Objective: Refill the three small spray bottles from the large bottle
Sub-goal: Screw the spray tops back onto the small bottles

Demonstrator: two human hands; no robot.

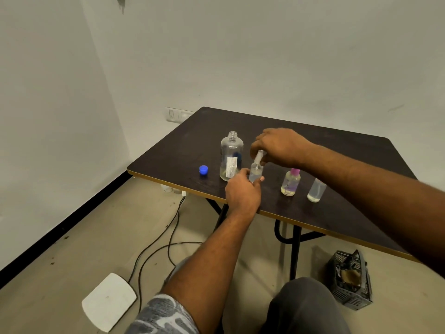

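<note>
The small clear spray bottle (256,172) stands upright on the dark brown table (337,213), close to its near edge. Your left hand (243,192) grips the lower body of it, with your thumb on one side and your fingers on the other. Your right hand (281,147) comes in from above, and its fingertips pinch the pale sprayer top (260,155) at the neck. You cannot tell whether that top is screwed tight or loose.

Just left of this bottle stands the large clear plastic bottle with a white label (231,156). It is upright with its mouth uncapped, and there is a little liquid at its bottom. The round blue cap (203,170) lies on the table further left, apart from it.

To your right, the small clear bottle with a pink top (291,183) stands upright. Beyond it is a second small clear bottle with a clear cover (317,190). Neither hand touches either of them.

On the floor, black cables (154,247) run under the table. A flat white pad (108,302) lies by your left side, and a black plastic basket (351,280) sits to the right of your knee.
</note>
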